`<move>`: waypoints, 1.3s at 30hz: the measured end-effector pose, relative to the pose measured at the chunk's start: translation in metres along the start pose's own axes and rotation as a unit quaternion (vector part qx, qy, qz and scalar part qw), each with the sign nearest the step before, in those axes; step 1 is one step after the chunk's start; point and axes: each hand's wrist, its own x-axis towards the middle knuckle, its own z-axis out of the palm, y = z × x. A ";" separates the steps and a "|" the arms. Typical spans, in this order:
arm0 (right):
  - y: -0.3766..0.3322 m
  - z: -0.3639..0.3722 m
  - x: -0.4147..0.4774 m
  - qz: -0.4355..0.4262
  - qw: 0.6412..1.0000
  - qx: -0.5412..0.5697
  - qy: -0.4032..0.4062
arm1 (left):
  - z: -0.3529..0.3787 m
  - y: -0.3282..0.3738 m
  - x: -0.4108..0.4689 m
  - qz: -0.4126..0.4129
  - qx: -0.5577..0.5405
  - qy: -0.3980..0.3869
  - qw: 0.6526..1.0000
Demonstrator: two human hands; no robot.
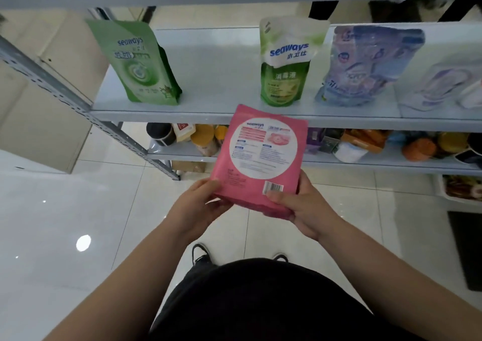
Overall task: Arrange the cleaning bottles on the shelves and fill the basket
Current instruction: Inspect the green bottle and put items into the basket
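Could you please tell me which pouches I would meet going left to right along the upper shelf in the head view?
Plain green pouch → green-and-white pouch → blue-and-purple pouch → pale lilac-and-white pouch. The pink pouch is held in front, not shelved.

The tall green plastic pouch (140, 64) and flat pink pouch (260, 158) read "seaways". The white-topped green pouch (284, 64) reads "seaways 水卫仕" and "消毒液".

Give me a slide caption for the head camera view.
Left hand and right hand hold a pink pouch in front of a shelf.
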 end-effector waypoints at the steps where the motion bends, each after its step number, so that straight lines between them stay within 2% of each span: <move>1: -0.002 0.004 -0.001 -0.028 0.999 -0.022 0.012 | 0.008 -0.006 0.001 0.021 -0.017 0.007 1.000; 4: -0.008 0.022 -0.007 -0.094 0.988 -0.120 0.018 | 0.032 -0.021 0.005 0.035 -0.091 0.024 0.995; 7: -0.021 0.033 -0.012 -0.102 0.974 -0.190 -0.073 | 0.034 -0.016 0.011 0.014 -0.147 0.036 0.988; 10: -0.040 0.042 -0.007 -0.095 0.964 -0.212 -0.133 | 0.015 0.003 0.011 -0.059 -0.143 0.012 0.988; 12: -0.046 0.049 0.006 -0.102 0.963 -0.225 -0.109 | 0.004 0.014 0.008 -0.132 -0.153 -0.046 0.978; 15: -0.048 0.065 0.029 -0.064 0.958 -0.263 -0.097 | -0.002 0.028 0.006 -0.231 -0.179 -0.201 0.935; 17: -0.043 0.072 0.044 -0.025 0.969 -0.210 -0.127 | -0.016 0.037 0.010 -0.255 -0.158 -0.283 0.911; 19: -0.039 0.081 0.054 -0.007 0.976 -0.165 -0.140 | -0.025 0.050 0.012 -0.319 -0.156 -0.310 0.882; 20: -0.037 0.084 0.058 -0.010 0.980 -0.146 -0.134 | -0.030 0.056 0.014 -0.311 -0.150 -0.307 0.887; 22: -0.033 0.090 0.064 -0.032 0.988 -0.114 -0.096 | -0.047 0.067 0.027 -0.230 -0.123 -0.287 0.922; 23: -0.033 0.093 0.067 -0.046 0.991 -0.105 -0.067 | -0.056 0.073 0.031 -0.195 -0.118 -0.298 0.927; 24: -0.032 0.095 0.070 -0.061 0.992 -0.109 -0.036 | -0.066 0.079 0.036 -0.185 -0.112 -0.301 0.929; 27: -0.031 0.100 0.079 -0.092 0.982 -0.158 0.046 | -0.103 0.098 0.056 -0.141 -0.080 -0.248 0.955; 30: -0.027 0.109 0.090 -0.108 0.973 -0.189 0.075 | -0.125 0.109 0.066 -0.055 -0.009 -0.197 0.979; 34: -0.023 0.136 0.100 -0.124 0.967 -0.202 0.096 | -0.139 0.114 0.077 0.007 0.064 -0.152 0.986; 39: -0.021 0.148 0.109 -0.114 0.954 -0.245 0.127 | -0.151 0.120 0.094 0.020 0.080 -0.151 0.985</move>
